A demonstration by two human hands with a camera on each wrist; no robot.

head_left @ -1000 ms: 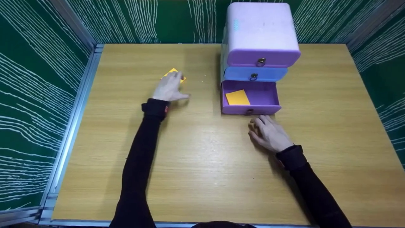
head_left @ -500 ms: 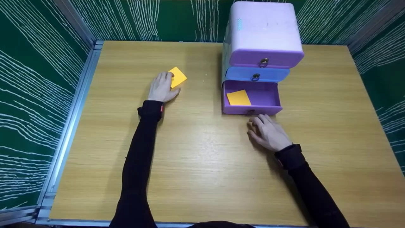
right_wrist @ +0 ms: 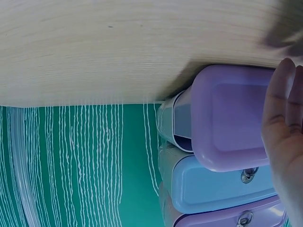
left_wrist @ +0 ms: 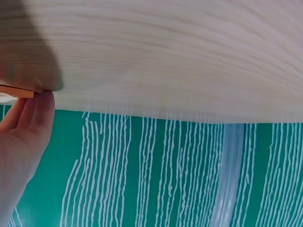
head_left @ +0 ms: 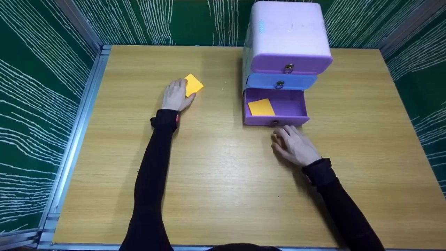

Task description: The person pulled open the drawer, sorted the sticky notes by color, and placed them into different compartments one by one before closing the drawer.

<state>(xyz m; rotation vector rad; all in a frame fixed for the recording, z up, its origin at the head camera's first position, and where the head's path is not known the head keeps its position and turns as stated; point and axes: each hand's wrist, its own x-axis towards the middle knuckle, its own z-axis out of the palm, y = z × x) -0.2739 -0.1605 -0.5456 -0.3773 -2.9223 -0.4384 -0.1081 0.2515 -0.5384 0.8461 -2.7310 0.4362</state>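
On the left part of the table lies a square orange sticky note pad [head_left: 194,85]. My left hand [head_left: 174,96] is at its left corner, fingers along one edge and thumb at the near corner. In the left wrist view, the fingertips [left_wrist: 45,97] meet the pad's thin orange edge [left_wrist: 19,91]. A second orange sticky note pad [head_left: 261,107] lies inside the pulled-out bottom drawer [head_left: 291,104] of a small cabinet. Just in front of that drawer my right hand [head_left: 296,146] rests with loosely bent fingers, holding nothing.
The cabinet [head_left: 289,29] stands at the back right, its purple top drawer [head_left: 271,64] and blue middle drawer [head_left: 263,81] pushed in, each with a ring pull. Green walls with white streaks and metal framing [head_left: 78,139] border the wooden table [head_left: 223,174].
My left hand has shifted left from over the loose pad to its left corner, uncovering most of it. The pad itself stays in place. My right hand is still.
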